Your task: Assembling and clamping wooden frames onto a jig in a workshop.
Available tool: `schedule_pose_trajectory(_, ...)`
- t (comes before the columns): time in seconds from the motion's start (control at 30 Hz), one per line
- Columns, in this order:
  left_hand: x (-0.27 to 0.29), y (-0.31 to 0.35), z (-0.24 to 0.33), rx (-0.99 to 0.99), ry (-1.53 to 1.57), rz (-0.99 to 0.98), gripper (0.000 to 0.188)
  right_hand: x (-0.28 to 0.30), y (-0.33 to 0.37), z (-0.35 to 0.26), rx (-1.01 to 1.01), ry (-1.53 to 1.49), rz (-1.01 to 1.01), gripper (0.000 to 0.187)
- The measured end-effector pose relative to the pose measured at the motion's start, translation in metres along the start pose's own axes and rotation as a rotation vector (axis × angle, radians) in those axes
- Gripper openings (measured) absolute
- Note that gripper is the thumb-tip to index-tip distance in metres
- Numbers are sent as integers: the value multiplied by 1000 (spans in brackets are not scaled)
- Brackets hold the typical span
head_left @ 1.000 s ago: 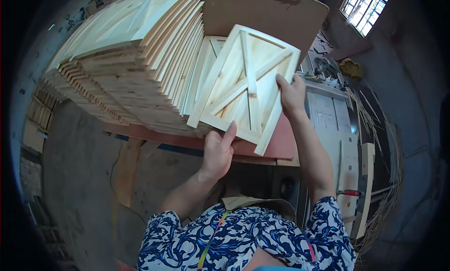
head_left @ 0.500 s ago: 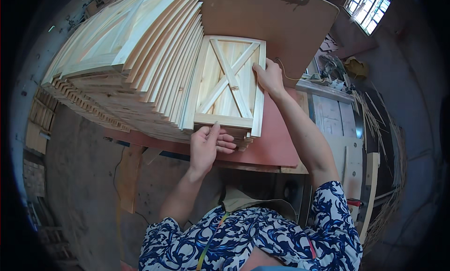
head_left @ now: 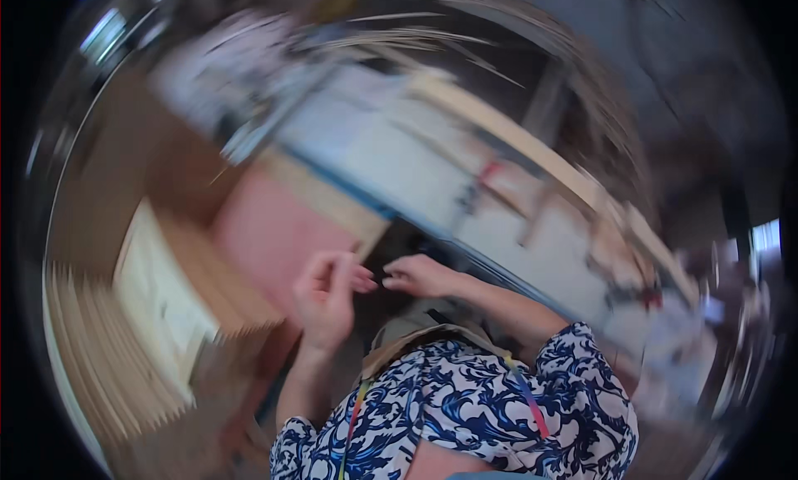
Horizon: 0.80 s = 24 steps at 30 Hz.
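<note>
Both of my hands are in front of my body, away from the wood, with nothing visible in either. My left hand (head_left: 327,295) is raised near the edge of a pinkish-red tabletop (head_left: 278,218), its fingers loosely spread. A short gap to the right is my right hand (head_left: 422,276), fingers loosely bent and pointing at the left one, somewhat blurred. At the left stands a row of pale wooden panels (head_left: 158,293), packed face to face. A second fanned row of panels (head_left: 108,355) is at its lower left.
A tall brown board (head_left: 112,160) stands behind the panels. To the right runs a pale workbench (head_left: 399,168) carrying a long wooden strip (head_left: 532,152) and a blurred red item (head_left: 492,172). Thin wood strips (head_left: 416,35) lie beyond. Motion smears much of the surroundings.
My view has swung to the right, so the panels now sit at the left. Both hands have come off the cross-braced panel and drawn close together before my body.
</note>
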State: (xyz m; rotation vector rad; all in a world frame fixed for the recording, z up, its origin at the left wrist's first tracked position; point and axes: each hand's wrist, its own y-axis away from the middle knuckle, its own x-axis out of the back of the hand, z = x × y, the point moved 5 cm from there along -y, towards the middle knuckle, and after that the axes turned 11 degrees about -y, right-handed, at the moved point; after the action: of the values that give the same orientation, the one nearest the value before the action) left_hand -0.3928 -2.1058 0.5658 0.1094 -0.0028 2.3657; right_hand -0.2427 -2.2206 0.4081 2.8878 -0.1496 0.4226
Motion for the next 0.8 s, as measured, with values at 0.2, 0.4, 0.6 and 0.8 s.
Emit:
schedule_pose_trajectory(0.2, -165, -112, -73, -365, -68, -265, 21, 28, 271, 209, -549, 168, 189, 61)
schedule_pose_trajectory(0.4, -472, -214, 46, -597, -415, -652, 25, 47, 478, 193, -689, -364, 995, 57)
schedule_pose_trajectory(0.6, -677, -289, -109, -848, -1182, -1276, 53, -32, 573, 200, -1090, -346, 1327, 56)
schedule_pose_trajectory(0.8, -735, -284, -184, -691, -970, -1483, 55, -65, 630, 201, -1188, -393, 1373, 50)
